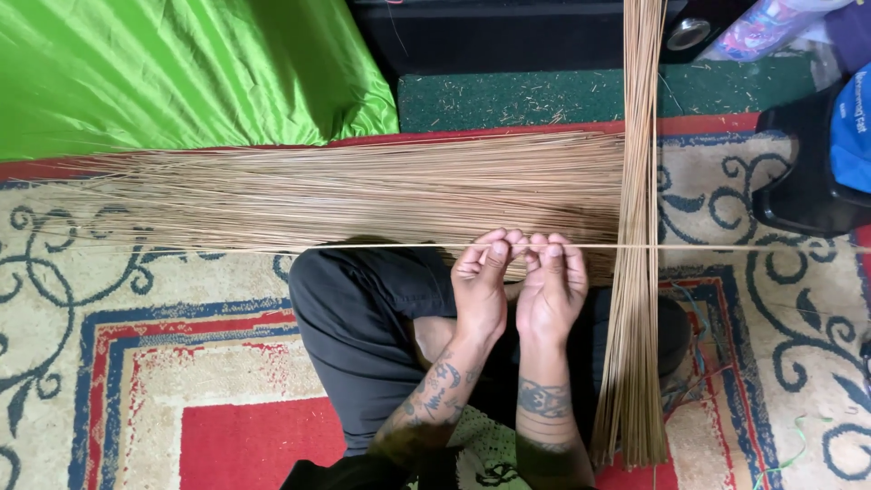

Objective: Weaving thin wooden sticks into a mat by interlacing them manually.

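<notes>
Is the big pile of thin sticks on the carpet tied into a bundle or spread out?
Spread out: the sticks fan loosely across the carpet; no tie shows.

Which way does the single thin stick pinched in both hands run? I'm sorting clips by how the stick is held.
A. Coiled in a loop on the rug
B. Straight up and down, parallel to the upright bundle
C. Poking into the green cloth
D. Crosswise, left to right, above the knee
D: the left hand and right hand pinch the single stick, which runs level across the view and crosses the upright bundle.
</notes>
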